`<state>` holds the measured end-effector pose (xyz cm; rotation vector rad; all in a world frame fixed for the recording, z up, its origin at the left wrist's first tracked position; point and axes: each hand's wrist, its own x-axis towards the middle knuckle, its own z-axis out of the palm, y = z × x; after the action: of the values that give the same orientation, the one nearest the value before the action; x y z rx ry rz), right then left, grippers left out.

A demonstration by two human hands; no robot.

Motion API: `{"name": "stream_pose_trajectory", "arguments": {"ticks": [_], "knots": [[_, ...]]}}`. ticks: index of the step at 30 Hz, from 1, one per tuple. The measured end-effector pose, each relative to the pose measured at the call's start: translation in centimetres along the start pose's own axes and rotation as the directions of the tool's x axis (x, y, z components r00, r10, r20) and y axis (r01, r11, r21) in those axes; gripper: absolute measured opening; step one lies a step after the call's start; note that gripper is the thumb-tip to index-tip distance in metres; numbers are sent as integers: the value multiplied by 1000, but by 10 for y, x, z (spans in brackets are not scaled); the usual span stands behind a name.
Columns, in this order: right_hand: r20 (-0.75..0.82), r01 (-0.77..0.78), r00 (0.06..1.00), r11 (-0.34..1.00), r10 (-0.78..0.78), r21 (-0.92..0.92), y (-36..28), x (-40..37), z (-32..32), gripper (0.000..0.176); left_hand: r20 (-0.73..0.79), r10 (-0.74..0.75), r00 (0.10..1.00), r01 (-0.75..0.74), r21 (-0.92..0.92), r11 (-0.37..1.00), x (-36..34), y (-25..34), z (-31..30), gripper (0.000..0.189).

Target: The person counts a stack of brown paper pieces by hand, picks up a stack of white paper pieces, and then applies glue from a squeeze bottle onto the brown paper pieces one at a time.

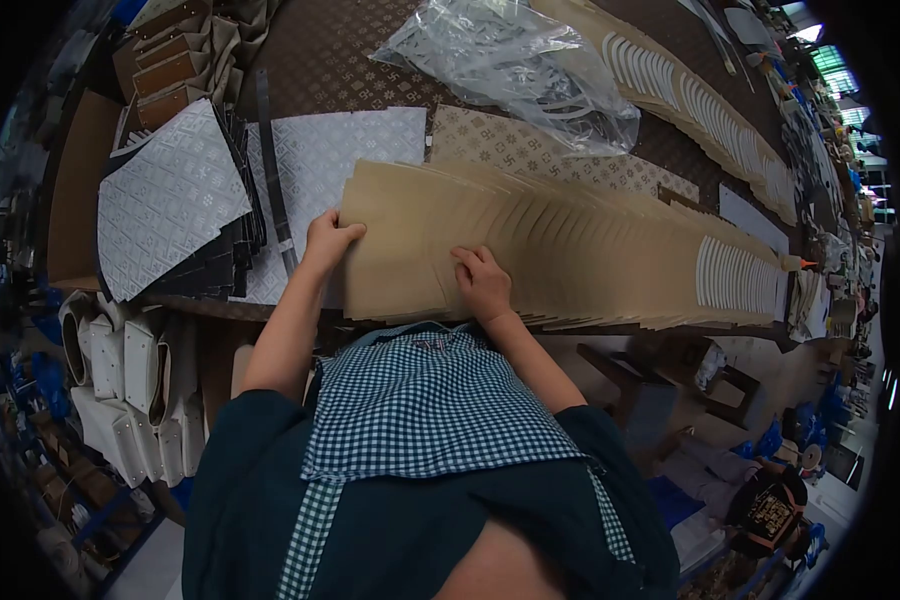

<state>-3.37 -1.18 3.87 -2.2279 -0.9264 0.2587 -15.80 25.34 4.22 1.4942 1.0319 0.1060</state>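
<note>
A long row of overlapping tan sheets (pixel 570 238) fans across the table in front of me. My left hand (pixel 330 240) is closed on the left edge of the end tan sheet (pixel 395 240), its thumb lying on top. Further right, my right hand (pixel 484 284) rests on the fanned sheets with its fingers curled in. Whether a sheet's edge is between those fingers is hidden. White curved strips (pixel 735 275) lie along the row's right end.
A patterned grey sheet (pixel 170 200) tops a dark stack at the left. Clear plastic (pixel 520 70) lies behind the row, beside a second fanned row (pixel 690 95). A dark metal strip (pixel 268 160) is near my left hand. White bags (pixel 130 390) hang below the table; another person (pixel 770 510) sits lower right.
</note>
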Motion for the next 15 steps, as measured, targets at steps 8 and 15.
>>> {"name": "stream_pose_trajectory", "arguments": {"ticks": [8, 15], "knots": [[-9, -6, 1000, 1000, 6, -15, 0, 1, 1, 22, 5, -65, 998, 65, -49, 997, 6, -1, 2, 37], [-12, -2, 1000, 1000, 2, -19, -2, 2, -1, 21, -4, 9, 1000, -9, 28, 1000, 1, -1, 1, 41]]}}
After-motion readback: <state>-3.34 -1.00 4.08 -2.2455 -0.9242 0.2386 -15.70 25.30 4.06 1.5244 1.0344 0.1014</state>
